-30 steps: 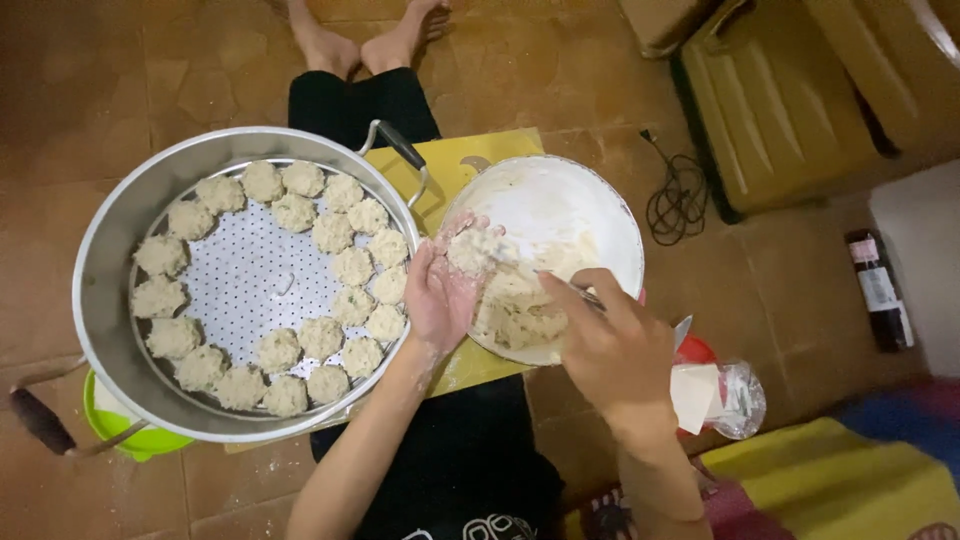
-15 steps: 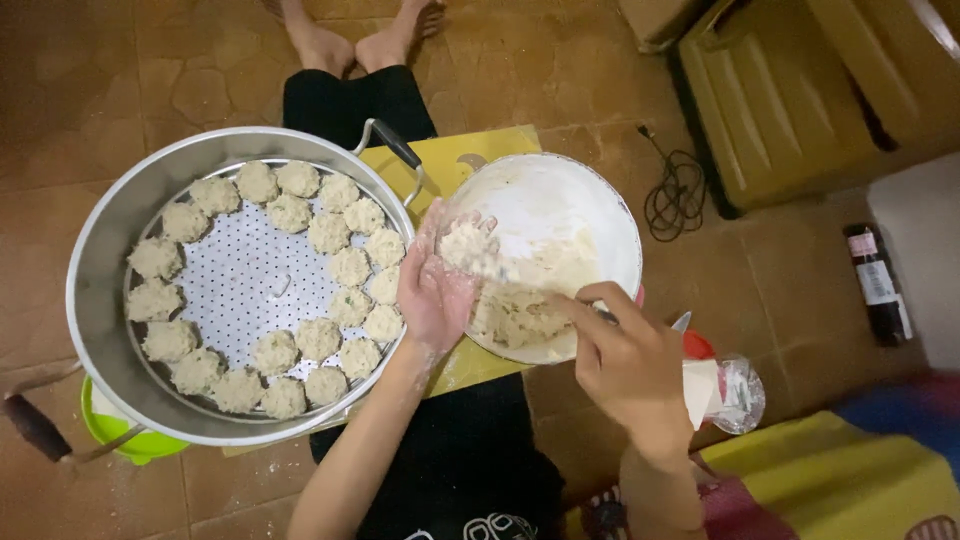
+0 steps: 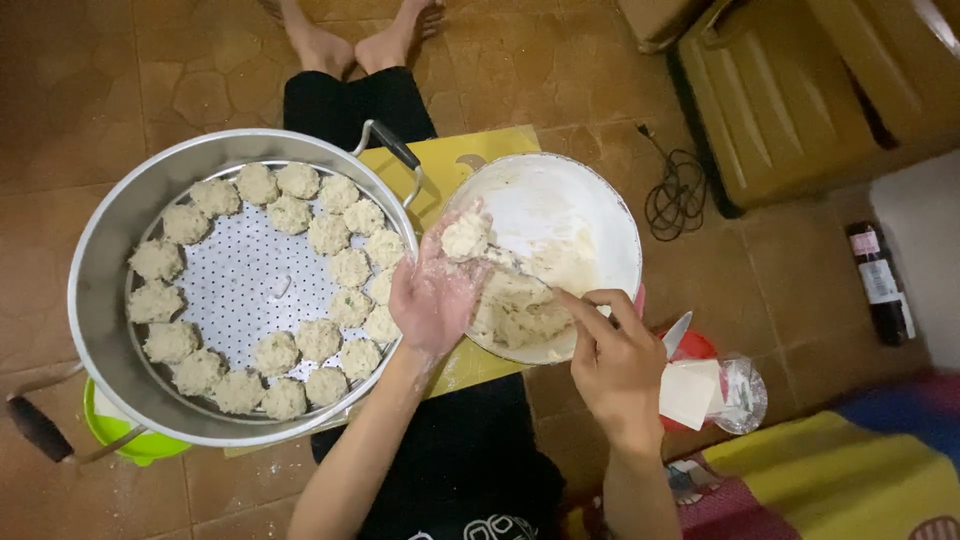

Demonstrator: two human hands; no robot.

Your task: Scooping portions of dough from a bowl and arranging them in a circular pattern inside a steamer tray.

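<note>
My left hand (image 3: pixel 432 292), dusted with flour, is cupped palm up over the gap between pot and bowl, with a pale dumpling (image 3: pixel 465 237) resting on its fingertips. My right hand (image 3: pixel 612 360) grips a spoon handle whose tip is buried in the pale filling (image 3: pixel 520 305) inside a white bowl (image 3: pixel 590 195). To the left stands a large metal steamer pot (image 3: pixel 100 300) with a perforated tray (image 3: pixel 240 290). Several finished dumplings (image 3: pixel 350 268) ring the tray's edge and its right side.
A yellow cutting board (image 3: pixel 450 160) lies under the bowl on my lap. A green dish (image 3: pixel 125 445) peeks from under the pot. A stack of white wrappers (image 3: pixel 690 392) and a knife (image 3: pixel 676 335) lie right of my hand. A black cable (image 3: pixel 675 195), a dark bottle (image 3: pixel 880 285) and a yellow case (image 3: pixel 790 90) sit on the tiled floor.
My left hand has lifted slightly away from the bowl with the dumpling on its fingers. My right hand has stayed at the bowl's near edge, working the spoon in the filling.
</note>
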